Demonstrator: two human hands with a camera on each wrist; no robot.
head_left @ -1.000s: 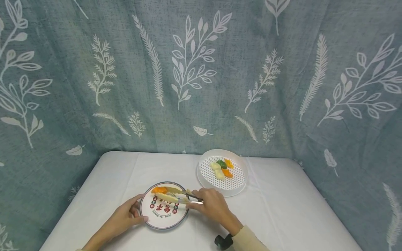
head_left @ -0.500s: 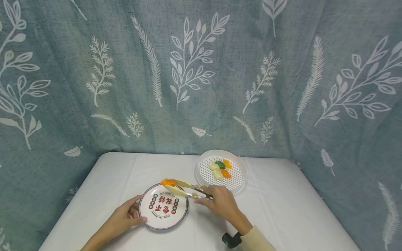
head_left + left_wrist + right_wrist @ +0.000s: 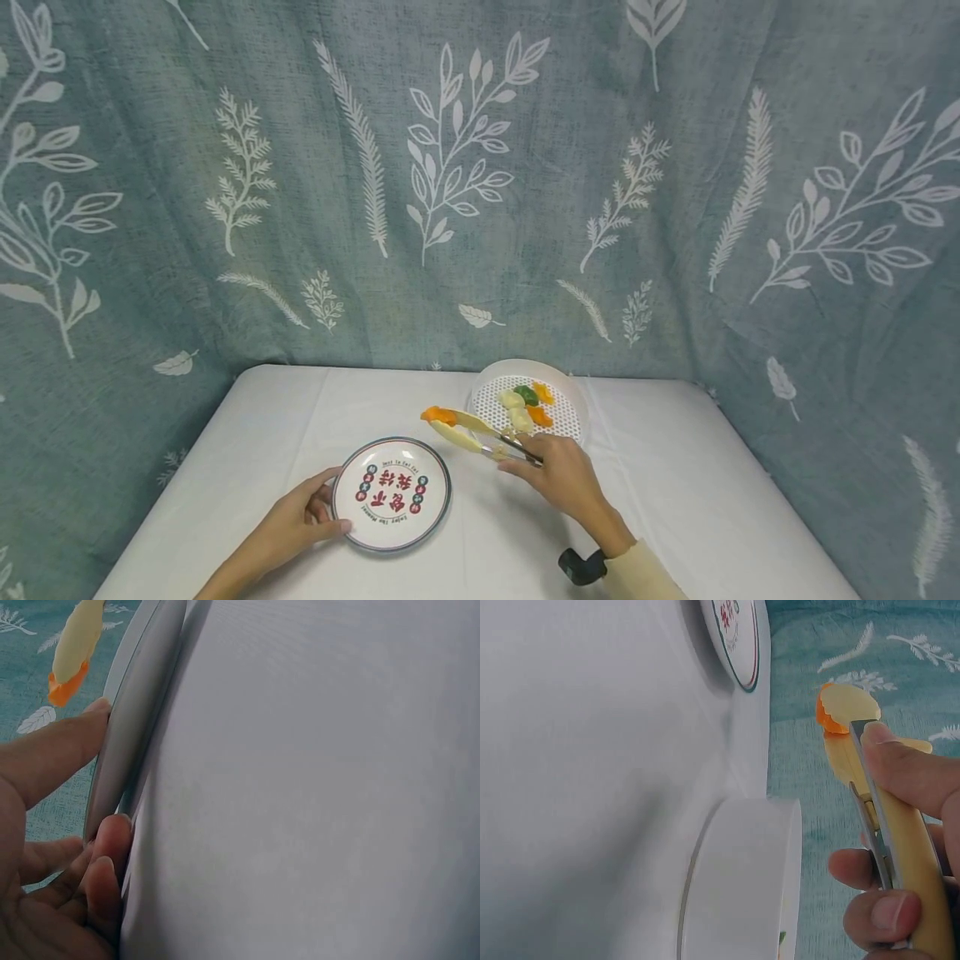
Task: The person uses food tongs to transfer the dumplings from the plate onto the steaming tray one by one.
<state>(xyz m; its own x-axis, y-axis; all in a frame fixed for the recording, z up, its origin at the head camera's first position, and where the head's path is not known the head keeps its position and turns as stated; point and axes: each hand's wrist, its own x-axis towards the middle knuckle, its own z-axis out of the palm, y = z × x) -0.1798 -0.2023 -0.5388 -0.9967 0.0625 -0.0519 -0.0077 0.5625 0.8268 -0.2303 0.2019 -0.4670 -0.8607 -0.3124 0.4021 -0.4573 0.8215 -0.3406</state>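
Right hand (image 3: 564,477), lower centre-right of the head view, clenched round the handles of one pair of pale yellow tongs (image 3: 480,435); thumb and fingers (image 3: 904,771) pressed on the arms in the right wrist view. One orange food piece (image 3: 438,414) pinched between the tong tips, held in the air above the counter (image 3: 675,500), apart from every surface. Long axis of the tongs running from the hand up and to the left in the frame, so the orange piece lying up-left of the fingers, between the printed plate (image 3: 391,493) at lower left and the white perforated tray (image 3: 573,417) at upper right. Tray nearer to the right hand than the plate; tray just beyond and right of the knuckles. Left hand (image 3: 300,521) resting against the near-left rim of the printed plate, fingers (image 3: 56,754) lightly curled about the rim, thumb on the edge. Plate surface bare of food. Count: one plate, one tray, one pair of tongs, one piece in the tongs; on the tray a small cluster, two pale, two orange and one green as far as can be told, the nearest partly hidden by the tongs. One dark wrist band (image 3: 581,567) at the right sleeve. One leaf-patterned curtain (image 3: 480,167) behind.
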